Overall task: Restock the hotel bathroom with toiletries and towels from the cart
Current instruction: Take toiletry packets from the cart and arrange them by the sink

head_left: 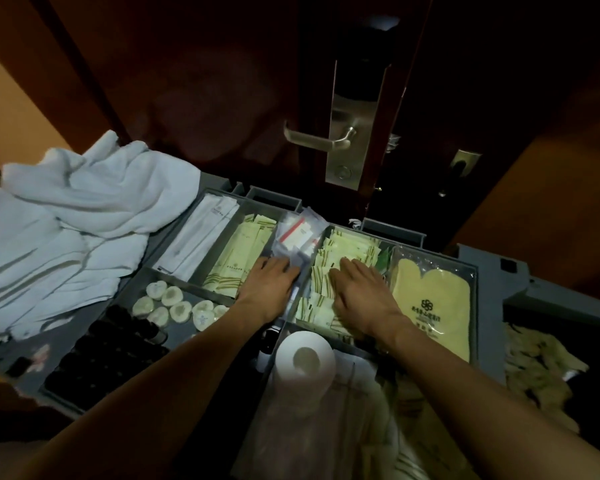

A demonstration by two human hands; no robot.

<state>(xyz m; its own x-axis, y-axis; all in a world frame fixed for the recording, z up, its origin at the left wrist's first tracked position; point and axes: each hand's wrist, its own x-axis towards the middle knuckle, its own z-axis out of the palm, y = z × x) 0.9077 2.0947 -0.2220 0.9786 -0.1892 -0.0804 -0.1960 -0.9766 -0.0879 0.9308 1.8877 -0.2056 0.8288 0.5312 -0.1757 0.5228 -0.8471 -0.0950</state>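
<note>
The grey cart tray is split into compartments of toiletries. My left hand reaches into the narrow middle compartment, its fingertips down among clear plastic packets; its grip is hidden. My right hand lies palm down, fingers spread, on a heap of pale yellow-green sachets. More yellow sachets fill the compartment left of my left hand. White towels are piled on the cart's left end. A toilet paper roll stands just in front of my hands.
White paper-wrapped items lie at the tray's back left. Round wrapped soaps and dark small bottles sit front left. A yellow packaged mitt lies at right. A dark wooden door with a metal handle stands close behind the cart.
</note>
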